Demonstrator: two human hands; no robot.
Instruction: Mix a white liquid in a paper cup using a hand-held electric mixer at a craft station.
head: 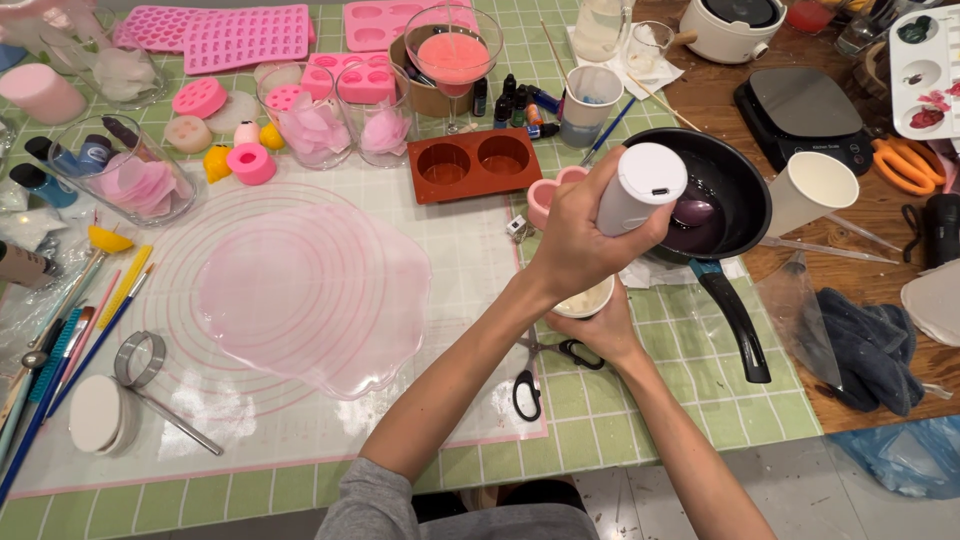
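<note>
Two hands busy: left hand (578, 232) gripped round 1 white cylinder (640, 190), right hand (597, 330) closed on 1 cup (584, 299); 1 pan (722, 185), 1 scissors (545, 365) nearby.

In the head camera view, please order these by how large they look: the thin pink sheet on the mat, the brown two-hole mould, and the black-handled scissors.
1. Thin pink sheet on the mat, clearly the largest.
2. Brown two-hole mould.
3. Black-handled scissors, though partly hidden by the arms, so this ranking is unsure.
</note>
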